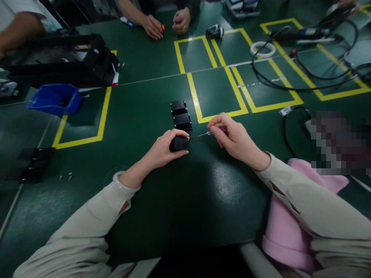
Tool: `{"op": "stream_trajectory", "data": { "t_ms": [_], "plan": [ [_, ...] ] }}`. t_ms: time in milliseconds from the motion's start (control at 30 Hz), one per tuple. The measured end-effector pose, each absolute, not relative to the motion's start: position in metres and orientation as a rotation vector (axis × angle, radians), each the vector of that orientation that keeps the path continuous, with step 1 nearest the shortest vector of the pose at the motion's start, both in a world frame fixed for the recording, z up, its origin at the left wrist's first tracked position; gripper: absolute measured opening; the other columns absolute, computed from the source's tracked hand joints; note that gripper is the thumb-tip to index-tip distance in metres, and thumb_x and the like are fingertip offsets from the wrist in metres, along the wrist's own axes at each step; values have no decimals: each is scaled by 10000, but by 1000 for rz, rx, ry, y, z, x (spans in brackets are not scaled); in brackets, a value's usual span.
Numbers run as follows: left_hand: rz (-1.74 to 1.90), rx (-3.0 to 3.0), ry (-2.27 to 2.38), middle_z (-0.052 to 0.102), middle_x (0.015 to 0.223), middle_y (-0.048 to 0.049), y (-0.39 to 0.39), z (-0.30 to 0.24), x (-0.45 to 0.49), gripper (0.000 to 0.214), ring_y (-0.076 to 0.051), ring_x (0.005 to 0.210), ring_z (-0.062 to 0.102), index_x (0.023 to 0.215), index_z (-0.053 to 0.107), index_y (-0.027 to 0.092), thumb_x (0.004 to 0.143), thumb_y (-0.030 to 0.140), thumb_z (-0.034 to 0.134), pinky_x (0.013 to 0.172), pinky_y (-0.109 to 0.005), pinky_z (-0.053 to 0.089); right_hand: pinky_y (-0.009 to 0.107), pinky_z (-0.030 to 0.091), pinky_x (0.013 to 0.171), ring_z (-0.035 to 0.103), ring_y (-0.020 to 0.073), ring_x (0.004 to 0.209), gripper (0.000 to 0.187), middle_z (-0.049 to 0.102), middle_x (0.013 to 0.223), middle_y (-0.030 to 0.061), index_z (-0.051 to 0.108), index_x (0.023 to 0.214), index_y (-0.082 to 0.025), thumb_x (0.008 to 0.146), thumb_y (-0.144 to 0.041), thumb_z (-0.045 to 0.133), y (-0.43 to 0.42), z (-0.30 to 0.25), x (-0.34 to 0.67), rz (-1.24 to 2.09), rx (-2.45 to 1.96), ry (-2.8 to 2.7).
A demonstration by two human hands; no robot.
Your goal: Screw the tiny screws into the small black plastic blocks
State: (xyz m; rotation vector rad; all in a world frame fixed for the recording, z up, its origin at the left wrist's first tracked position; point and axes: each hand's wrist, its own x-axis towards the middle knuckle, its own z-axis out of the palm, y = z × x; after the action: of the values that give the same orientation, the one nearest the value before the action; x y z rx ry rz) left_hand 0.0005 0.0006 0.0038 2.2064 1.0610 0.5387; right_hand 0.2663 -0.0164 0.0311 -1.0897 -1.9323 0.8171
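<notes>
My left hand (164, 150) grips a small black block (180, 143) between thumb and fingers, low on the green table. My right hand (232, 137) is closed round the handle of a thin screwdriver (201, 134). Its shaft points left, and the tip meets the block's right edge by a small bright spot, too small to make out. Just beyond the block, two more black blocks (182, 120) with small shiny fittings along their sides lie in a row. Small metal screws (70, 176) lie at the left, near further dark blocks (33, 166).
A blue bin (56, 99) stands at the left before a long black tray (66, 61). Yellow tape (223, 114) marks rectangles on the table. A tape roll (262, 50) and black cable (278, 88) lie at the right. Pink cloth (286, 243) is under my right sleeve. Another person's hands (153, 27) are opposite.
</notes>
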Motion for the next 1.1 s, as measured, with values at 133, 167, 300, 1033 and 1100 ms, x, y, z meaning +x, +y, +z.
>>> {"op": "stream_trajectory", "data": {
  "t_ms": [133, 167, 300, 1033, 1100],
  "plan": [
    [539, 2210, 1055, 666, 1237, -72, 1, 3, 0, 421, -261, 1152, 636, 1215, 584, 215, 866, 385, 746, 1019, -412, 486, 261, 388, 644, 531, 98, 608, 60, 534, 719, -53, 518, 1055, -197, 1002, -210, 493, -16, 28, 265, 811, -1042, -1924],
    [544, 2210, 1052, 667, 1232, -70, 1, 3, 0, 418, -259, 1149, 636, 1213, 585, 213, 865, 378, 748, 1015, -409, 484, 260, 388, 642, 536, 99, 614, 43, 538, 721, -51, 520, 1032, -201, 1004, -225, 498, -16, 28, 265, 810, -1034, -1923],
    [552, 2208, 1048, 672, 1220, -69, 1, 3, 0, 421, -258, 1134, 638, 1212, 590, 209, 859, 365, 758, 990, -395, 481, 253, 373, 611, 537, 98, 599, 96, 535, 680, -56, 521, 940, -211, 1008, -279, 522, -14, 27, 265, 821, -1043, -1909],
    [564, 2210, 1029, 674, 1232, -70, 1, 2, -1, 421, -260, 1151, 637, 1215, 589, 212, 862, 369, 758, 1004, -403, 480, 253, 356, 572, 503, 90, 553, 91, 517, 640, -66, 533, 949, -212, 1011, -277, 522, -14, 26, 267, 816, -1052, -1915],
    [564, 2211, 1029, 673, 1234, -70, 1, 2, -1, 421, -258, 1147, 638, 1214, 587, 211, 860, 362, 758, 1003, -403, 481, 254, 357, 569, 499, 88, 543, 75, 514, 637, -68, 536, 956, -212, 1007, -266, 525, -14, 26, 266, 824, -1054, -1908]
  ]
}}
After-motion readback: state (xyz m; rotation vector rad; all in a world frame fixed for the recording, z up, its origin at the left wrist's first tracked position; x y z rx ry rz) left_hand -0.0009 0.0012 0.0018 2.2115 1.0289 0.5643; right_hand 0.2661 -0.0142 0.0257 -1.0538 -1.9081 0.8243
